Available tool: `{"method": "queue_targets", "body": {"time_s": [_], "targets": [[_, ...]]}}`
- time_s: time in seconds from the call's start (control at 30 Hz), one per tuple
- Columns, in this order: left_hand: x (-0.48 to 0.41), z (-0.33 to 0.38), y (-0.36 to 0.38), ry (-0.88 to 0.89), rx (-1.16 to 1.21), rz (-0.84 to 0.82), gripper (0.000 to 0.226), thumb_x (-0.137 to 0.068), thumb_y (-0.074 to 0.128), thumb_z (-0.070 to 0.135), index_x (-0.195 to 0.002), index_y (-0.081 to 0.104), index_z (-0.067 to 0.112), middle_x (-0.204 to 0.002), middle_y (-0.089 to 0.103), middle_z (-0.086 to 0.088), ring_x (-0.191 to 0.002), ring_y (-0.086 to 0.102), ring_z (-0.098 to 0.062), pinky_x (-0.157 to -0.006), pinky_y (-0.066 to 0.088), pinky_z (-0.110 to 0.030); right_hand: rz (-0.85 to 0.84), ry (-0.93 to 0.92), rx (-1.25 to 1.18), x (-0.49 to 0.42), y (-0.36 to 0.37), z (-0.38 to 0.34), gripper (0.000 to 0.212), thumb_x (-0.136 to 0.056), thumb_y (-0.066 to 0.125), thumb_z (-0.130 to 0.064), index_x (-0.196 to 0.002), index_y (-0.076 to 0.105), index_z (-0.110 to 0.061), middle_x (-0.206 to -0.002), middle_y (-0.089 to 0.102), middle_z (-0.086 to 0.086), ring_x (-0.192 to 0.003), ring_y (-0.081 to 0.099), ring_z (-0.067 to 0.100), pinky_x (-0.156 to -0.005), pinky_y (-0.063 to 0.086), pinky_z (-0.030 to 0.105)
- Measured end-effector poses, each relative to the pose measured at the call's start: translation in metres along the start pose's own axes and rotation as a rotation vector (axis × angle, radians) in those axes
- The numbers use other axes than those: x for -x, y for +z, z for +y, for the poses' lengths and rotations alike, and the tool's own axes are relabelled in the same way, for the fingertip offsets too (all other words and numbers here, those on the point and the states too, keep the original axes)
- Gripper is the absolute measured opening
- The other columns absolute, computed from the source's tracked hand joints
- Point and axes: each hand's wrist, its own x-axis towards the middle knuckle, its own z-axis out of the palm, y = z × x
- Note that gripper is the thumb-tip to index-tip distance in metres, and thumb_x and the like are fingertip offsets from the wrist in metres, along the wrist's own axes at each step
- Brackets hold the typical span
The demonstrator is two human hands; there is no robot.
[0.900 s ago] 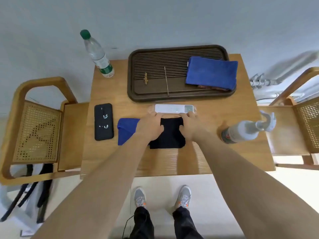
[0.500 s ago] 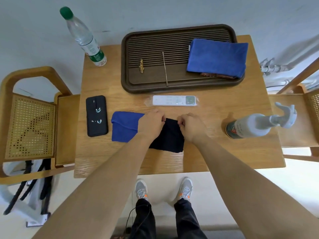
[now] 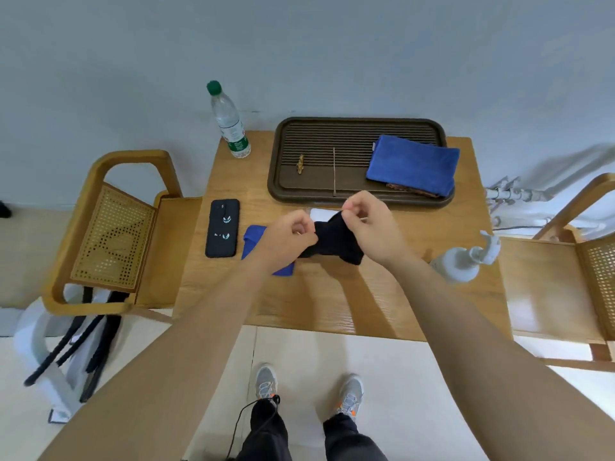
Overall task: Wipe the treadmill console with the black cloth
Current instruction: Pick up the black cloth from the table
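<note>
The black cloth [image 3: 336, 239] hangs stretched between both my hands above the middle of the wooden table [image 3: 332, 294]. My left hand [image 3: 293, 236] pinches its left top corner. My right hand [image 3: 369, 221] pinches its right top corner, a little higher. Behind the cloth lies a white console-like remote [image 3: 321, 214], mostly hidden by the cloth and my hands. A blue cloth [image 3: 263, 244] lies flat on the table under my left wrist.
A black phone [image 3: 222, 227] lies at the left. A water bottle [image 3: 229, 123] stands at the back left. A dark tray [image 3: 357, 161] holds a folded blue towel [image 3: 412, 166]. A white spray bottle [image 3: 466, 257] lies at the right. Wooden chairs [image 3: 109, 227] flank the table.
Both hands have lifted the black cloth off the table and raised it in front of the white remote. The camera view has tilted up.
</note>
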Motion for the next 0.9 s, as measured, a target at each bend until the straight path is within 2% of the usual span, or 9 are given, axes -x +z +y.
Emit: {"method": "queue_targets", "body": {"time_s": [0.07, 0.17, 0.27, 0.37, 0.47, 0.57, 0.67, 0.77, 0.9], "targets": [[0.015, 0.010, -0.023, -0.019, 0.018, 0.054, 0.017, -0.086, 0.069, 0.012, -0.083, 0.057, 0.022, -0.075, 0.061, 0.003, -0.074, 0.059, -0.014, -0.075, 0.049, -0.034, -0.072, -0.093, 0.030, -0.010, -0.001, -0.035, 0.007, -0.098, 0.054, -0.018, -0.098, 0.059, -0.023, -0.090, 0.061, -0.006, -0.088, 0.059, 0.014, -0.078, 0.049, 0.031], [0.042, 0.020, -0.066, -0.026, -0.006, 0.106, 0.017, -0.086, 0.075, 0.024, -0.096, 0.061, 0.027, -0.081, 0.066, 0.003, -0.072, 0.062, -0.010, -0.065, 0.046, -0.022, -0.171, -0.231, 0.076, -0.021, 0.013, -0.089, 0.006, -0.097, 0.057, -0.017, -0.099, 0.062, -0.021, -0.086, 0.059, -0.014, -0.080, 0.055, 0.002, -0.074, 0.043, 0.022], [0.078, 0.024, -0.119, -0.026, -0.094, 0.072, 0.019, -0.089, 0.073, 0.021, -0.082, 0.066, 0.036, -0.066, 0.068, 0.023, -0.063, 0.063, 0.004, -0.059, 0.043, -0.012, -0.259, -0.344, 0.100, -0.024, 0.042, -0.141, 0.007, -0.095, 0.059, -0.018, -0.096, 0.062, -0.024, -0.091, 0.062, -0.013, -0.084, 0.056, 0.002, -0.079, 0.042, 0.023], [0.120, 0.013, -0.178, -0.118, -0.143, 0.119, 0.019, -0.090, 0.072, 0.030, -0.072, 0.073, 0.025, -0.066, 0.073, 0.008, -0.066, 0.067, -0.007, -0.065, 0.048, -0.025, -0.347, -0.411, 0.124, -0.019, 0.086, -0.189, 0.003, -0.096, 0.060, -0.022, -0.098, 0.062, -0.023, -0.088, 0.062, -0.001, -0.074, 0.052, 0.007, -0.071, 0.042, 0.026], [0.167, -0.017, -0.236, -0.170, -0.006, 0.312, 0.026, -0.089, 0.069, 0.033, -0.088, 0.076, 0.008, -0.083, 0.076, -0.007, -0.081, 0.071, -0.021, -0.078, 0.051, -0.033, -0.457, -0.444, 0.187, -0.009, 0.137, -0.232, 0.019, -0.096, 0.062, -0.039, -0.106, 0.064, -0.024, -0.079, 0.060, -0.002, -0.069, 0.052, 0.007, -0.064, 0.042, 0.025], [0.219, -0.052, -0.288, -0.206, 0.118, 0.481, 0.017, -0.090, 0.068, 0.032, -0.094, 0.079, 0.020, -0.090, 0.078, 0.000, -0.087, 0.073, -0.021, -0.086, 0.056, -0.036, -0.762, -0.398, 0.304, -0.001, 0.191, -0.268, 0.033, -0.086, 0.072, -0.049, -0.106, 0.071, -0.024, -0.088, 0.071, -0.005, -0.081, 0.067, 0.010, -0.071, 0.052, 0.029], [0.270, -0.088, -0.326, -0.242, 0.151, 0.565, 0.013, -0.093, 0.068, 0.028, -0.082, 0.074, 0.024, -0.074, 0.075, 0.011, -0.079, 0.072, -0.015, -0.073, 0.054, -0.027, -1.004, -0.417, 0.570, 0.010, 0.262, -0.294, 0.039, -0.082, 0.079, -0.042, -0.110, 0.071, -0.016, -0.099, 0.074, 0.000, -0.088, 0.070, 0.017, -0.082, 0.057, 0.034], [0.325, -0.123, -0.357, -0.276, 0.183, 0.694, 0.012, -0.095, 0.066, 0.026, -0.084, 0.068, 0.020, -0.070, 0.071, 0.011, -0.075, 0.069, -0.014, -0.066, 0.051, -0.024, -1.008, -0.478, 0.737, 0.025, 0.342, -0.316, 0.040, -0.093, 0.066, -0.044, -0.115, 0.067, -0.011, -0.107, 0.071, 0.005, -0.098, 0.066, 0.025, -0.091, 0.054, 0.044], [0.400, -0.182, -0.389, -0.345, 0.276, 0.950, 0.013, -0.096, 0.063, 0.034, -0.101, 0.072, 0.025, -0.096, 0.075, 0.003, -0.089, 0.071, -0.016, -0.079, 0.056, -0.032, -1.093, -0.401, 0.418, 0.062, 0.429, -0.349, 0.027, -0.101, 0.055, -0.040, -0.096, 0.071, -0.019, -0.089, 0.072, -0.005, -0.084, 0.066, 0.018, -0.071, 0.050, 0.029]]}}
